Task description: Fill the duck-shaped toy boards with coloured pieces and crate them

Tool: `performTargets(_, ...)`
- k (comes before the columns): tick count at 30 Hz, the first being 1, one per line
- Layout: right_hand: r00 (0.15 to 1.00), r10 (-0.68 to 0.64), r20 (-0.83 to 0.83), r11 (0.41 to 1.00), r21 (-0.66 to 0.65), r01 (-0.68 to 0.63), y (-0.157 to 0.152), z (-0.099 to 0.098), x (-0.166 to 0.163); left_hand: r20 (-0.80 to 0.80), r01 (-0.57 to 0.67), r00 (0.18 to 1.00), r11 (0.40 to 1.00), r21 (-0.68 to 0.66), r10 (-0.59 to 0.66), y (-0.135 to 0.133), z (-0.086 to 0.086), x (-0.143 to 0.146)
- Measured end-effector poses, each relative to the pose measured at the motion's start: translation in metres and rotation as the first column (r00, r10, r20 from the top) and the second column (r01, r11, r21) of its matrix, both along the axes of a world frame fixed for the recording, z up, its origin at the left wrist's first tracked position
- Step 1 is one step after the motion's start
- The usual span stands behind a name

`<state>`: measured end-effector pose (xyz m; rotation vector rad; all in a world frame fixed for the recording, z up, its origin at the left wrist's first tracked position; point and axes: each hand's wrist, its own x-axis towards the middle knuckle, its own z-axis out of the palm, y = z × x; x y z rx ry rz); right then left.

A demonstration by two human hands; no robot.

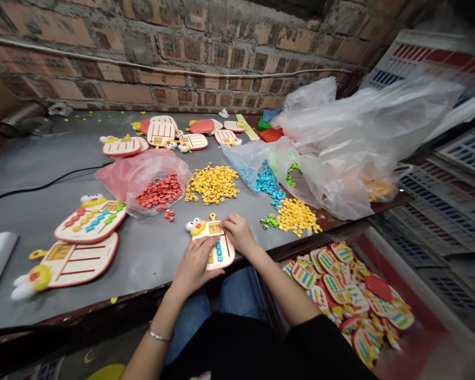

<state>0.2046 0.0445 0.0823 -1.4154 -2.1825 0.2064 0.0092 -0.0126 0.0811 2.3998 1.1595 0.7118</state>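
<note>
Left hand [198, 258]: one, fingers nearly straight and close together, laid over the face of a duck-headed board [227, 255], thumb along its near edge; clamped on the board. Right hand [238, 232]: one, fingers bent, fingertips at the board's upper right part beside its yellow panel [215, 227]; whether it grips or merely touches cannot be told.

Board: one, cream face, at the near edge of the tabletop [154, 248], between the hands. Fitted with a row of blue pieces [219, 250] and some yellow pieces, partly hidden by the left hand; a red slot to their right is bare.

Bin [427, 316]: one, red inner wall, below the tabletop at right; holds a heap of boards [348, 290], many with coloured rows.

At left: one board with bare slots [89, 258], overlapped by one board with four coloured rows [93, 219].

Loose stock, right: yellow heap [296, 216], with a few green pieces [269, 221] beside it and blue ones just behind. Loose stock, centre: larger yellow heap [214, 184].

Bags: pink-tinted bag [121, 179], open, red pieces [162, 191] in its mouth; clear bag [241, 158] with blue pieces [266, 179]; green pieces [293, 173] among the adjoining plastic; large clear bags [360, 121], orange-yellow contents [378, 187] showing through.

Rear: group of boards [193, 141], some red back up; brick wall [221, 53] behind.
</note>
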Motion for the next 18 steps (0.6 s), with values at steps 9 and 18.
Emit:
performTargets(9,0.987,0.126,-0.105,0.99,-0.048,-0.131,-0.035,0.016,0.028,-0.001,0.006,1.0,1.0,0.0,-0.006,0.0,0.0,-0.001)
performTargets(18,0.918,-0.394,0.053,0.919,0.04,0.392,-0.019,0.004,0.097,0.014,-0.002,1.0,0.999,-0.034,0.003,-0.001,0.002,0.0)
